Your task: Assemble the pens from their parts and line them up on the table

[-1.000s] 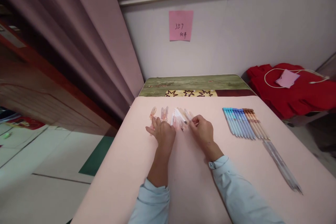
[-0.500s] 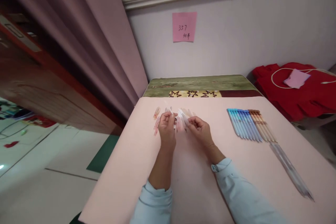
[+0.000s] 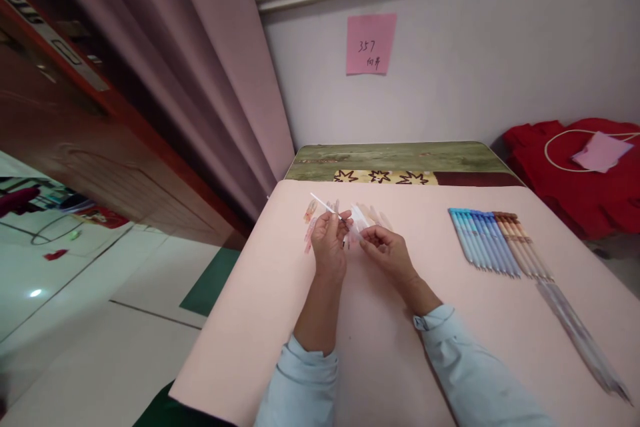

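Near the far side of the table, my left hand pinches a thin white pen refill. The refill slants up to the left, and its dark tip points toward my right hand. That hand's thumb and fingers are closed on a clear whitish plastic piece, whose exact kind is blurred. Around the hands lie small translucent pen parts: orange-pink ones at the left and beige ones behind the right hand. My left fingers partly hide other parts.
To the right, several pens with blue and brown tops lie in a row. A bundle of clear, thin sticks lies below them on the pale pink tabletop. Beyond are a green patterned surface and a red cloth.
The refill now sticks out clearly to the upper left of my left hand. My hands have moved slightly apart from the pieces they worked between. The whole view has shifted a little.
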Available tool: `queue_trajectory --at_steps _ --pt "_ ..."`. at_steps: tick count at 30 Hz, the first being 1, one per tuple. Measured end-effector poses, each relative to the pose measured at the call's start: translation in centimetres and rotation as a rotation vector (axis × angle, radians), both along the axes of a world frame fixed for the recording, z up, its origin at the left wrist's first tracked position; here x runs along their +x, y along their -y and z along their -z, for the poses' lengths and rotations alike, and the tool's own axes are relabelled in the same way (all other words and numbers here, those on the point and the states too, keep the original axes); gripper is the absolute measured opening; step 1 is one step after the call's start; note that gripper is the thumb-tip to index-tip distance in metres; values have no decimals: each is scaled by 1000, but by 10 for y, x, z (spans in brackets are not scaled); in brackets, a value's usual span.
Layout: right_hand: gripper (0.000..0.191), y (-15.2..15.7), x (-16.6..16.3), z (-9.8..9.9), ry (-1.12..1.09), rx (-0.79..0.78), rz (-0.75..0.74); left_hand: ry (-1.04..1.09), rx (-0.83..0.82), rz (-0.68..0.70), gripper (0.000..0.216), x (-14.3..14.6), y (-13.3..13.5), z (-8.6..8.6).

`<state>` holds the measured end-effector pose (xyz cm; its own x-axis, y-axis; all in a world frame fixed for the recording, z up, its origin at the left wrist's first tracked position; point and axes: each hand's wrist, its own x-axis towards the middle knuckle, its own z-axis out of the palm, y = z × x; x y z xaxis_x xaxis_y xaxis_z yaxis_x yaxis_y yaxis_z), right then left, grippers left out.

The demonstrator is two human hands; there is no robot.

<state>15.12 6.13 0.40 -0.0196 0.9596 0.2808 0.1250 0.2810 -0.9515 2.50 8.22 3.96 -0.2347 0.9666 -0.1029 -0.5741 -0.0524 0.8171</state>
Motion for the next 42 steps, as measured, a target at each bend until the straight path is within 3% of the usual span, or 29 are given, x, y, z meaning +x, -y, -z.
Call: queue_trajectory --at_steps 21,27,29,31,33,34,38,42 --pt "22 -2 -1 -3 -55 -38 7 -167 26 -8 26 9 4 0" --pt "23 -3 -2 -1 -73 -38 33 -268 89 57 25 7 4 -4" --pt "23 -4 -1 0 -61 -25 109 -367 164 18 25 -9 -1 -10" --pt "23 -7 1 3 -56 -8 210 -517 200 -136 23 -32 -9 -16" --pt "24 -11 3 6 -74 3 311 -742 109 -324 17 -55 -20 -20" --pt "25 -13 4 7 -88 4 349 -919 26 -323 13 -65 -26 -22" --pt "29 -20 5 12 -130 -19 415 -1559 -352 -62 4 -76 -51 -25" --pt "29 -23 5 14 -178 -36 413 -1785 -495 91 7 -59 -80 -26"
